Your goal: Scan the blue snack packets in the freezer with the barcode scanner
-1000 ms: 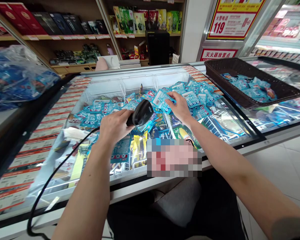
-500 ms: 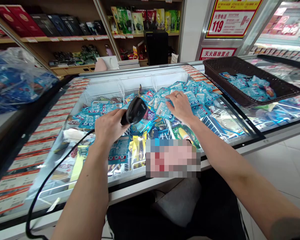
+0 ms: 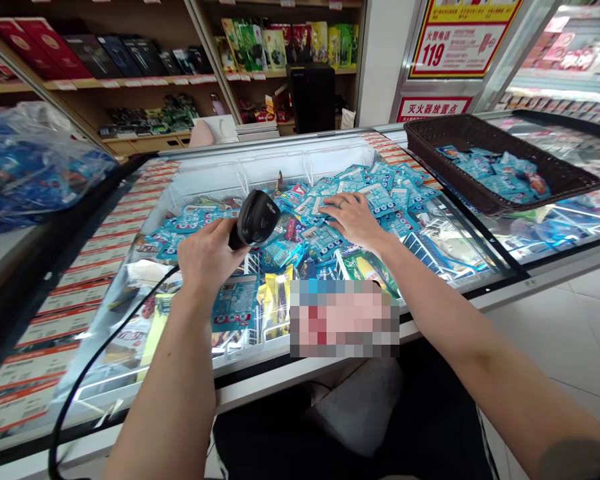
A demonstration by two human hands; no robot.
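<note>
My left hand (image 3: 207, 257) is wrapped round the handle of a black corded barcode scanner (image 3: 258, 219), its head tilted over the freezer's middle. My right hand (image 3: 353, 217) lies over a heap of light-blue snack packets (image 3: 377, 199), with its fingers stretched out and a ring on one. Its fingertips touch or hover just above the packets; I cannot tell which. A single blue packet (image 3: 325, 240) lies just below those fingers. More blue packets (image 3: 197, 217) are spread beyond my left hand, and one large blue packet (image 3: 235, 300) is nearer me.
White wire baskets in the chest freezer hold yellow packs (image 3: 275, 300) and other goods. A brown woven basket (image 3: 500, 203) with blue packets rests on the right. A clear bag (image 3: 35, 173) of blue packs stands left. The scanner's cable (image 3: 100, 347) runs along my left arm.
My right hand has shifted slightly left and lower, its fingers straighter. A blue packet beneath it now lies nearer me. The scanner has moved a little left.
</note>
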